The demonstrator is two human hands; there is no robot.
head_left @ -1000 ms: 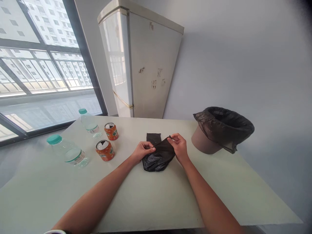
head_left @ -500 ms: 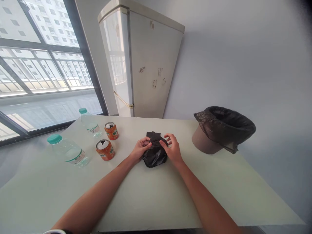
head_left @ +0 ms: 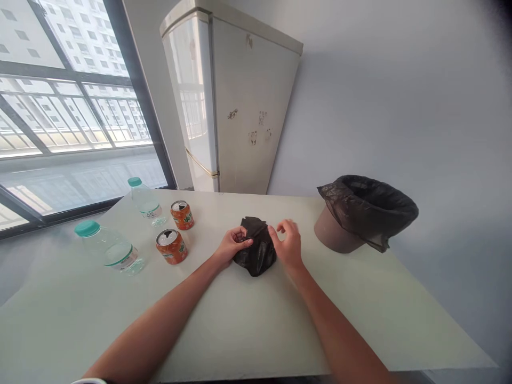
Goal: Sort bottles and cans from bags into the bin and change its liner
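A crumpled black plastic bag point(head_left: 260, 255) is held just over the middle of the table. My left hand point(head_left: 233, 244) pinches its left side between thumb and fingers. On the bag's right, my right hand point(head_left: 288, 242) has its thumb near or against the bag's edge, with the fingers curled and apart from the thumb. Whether the right thumb touches the plastic I cannot tell. To the left of my hands stand two opened orange drink cans point(head_left: 172, 248).
Two clear plastic bottles with green caps point(head_left: 120, 256) stand at the left of the white table point(head_left: 240, 330). A brown bin point(head_left: 338, 232) lined with a black bag point(head_left: 352, 208) stands at the right. Behind the table is a white fridge point(head_left: 248, 106).
My right hand has moved slightly right, its fingers coming off the bag's top. The bag looks a little more spread, and my left hand keeps its pinch.
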